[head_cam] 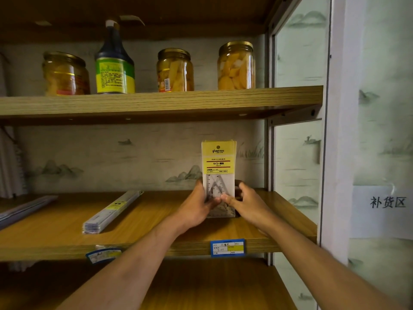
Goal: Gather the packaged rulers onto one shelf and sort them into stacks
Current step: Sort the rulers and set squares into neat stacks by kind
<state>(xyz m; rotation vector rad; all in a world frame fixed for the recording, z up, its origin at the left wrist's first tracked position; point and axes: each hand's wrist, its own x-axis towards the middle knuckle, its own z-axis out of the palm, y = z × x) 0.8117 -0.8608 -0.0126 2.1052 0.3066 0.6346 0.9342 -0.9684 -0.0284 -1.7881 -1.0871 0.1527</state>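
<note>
1. Two hands met at the middle of a wooden shelf [55,229], holding a bundle of packaged triangle rulers [218,171] upright on its bottom edge, toward the right end of the shelf board.
2. The left hand [196,209] curled around the bundle's left side at about 9 o'clock from it, thumb across the clear front.
3. The right hand [245,203] gripped the right side at about 3 o'clock, fingers wrapped behind and thumb pressed on the front, its tip touching the left thumb.
4. The bundle showed a yellow header card on top and clear plastic triangles below.
5. At 9 o'clock from the hands, a stack of long packaged rulers [111,212] lay flat on the same shelf, angled toward the back wall.
6. Farther toward 9 o'clock, at the frame's left edge, another flat pack of long rulers [24,210] lay on the shelf.
7. At 12 o'clock, the shelf above held three jars of yellow fruit [236,66] and a dark bottle [114,61].
8. At 6 o'clock, a blue price tag [227,247] sat on the shelf's front edge.
9. At 3 o'clock, a white paper sign [387,202] hung on the wall.
</note>
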